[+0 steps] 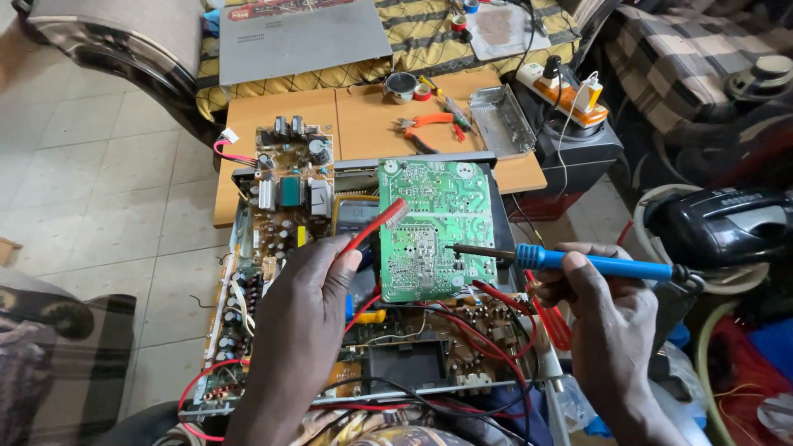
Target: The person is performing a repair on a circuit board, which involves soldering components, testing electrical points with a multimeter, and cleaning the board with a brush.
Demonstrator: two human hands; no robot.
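My left hand (301, 310) pinches a red toothbrush (373, 225) against the green circuit board (431, 227) propped on the opened chassis (248, 248), my right hand (599, 310) grips a blue soldering iron (570, 262), beyond them a wooden table (363, 116) on tiled floor (99, 190).

Circuit board (435, 227): green, covered with pale printed tracks.
Toothbrush (373, 225): red, white bristles.
Soldering iron (578, 263): blue handle, dark tip.
Pliers (429, 125), far: orange handles.
Cloth (429, 41), far: yellow, crossed by dark lines.
Wires (462, 330), near: red and black.
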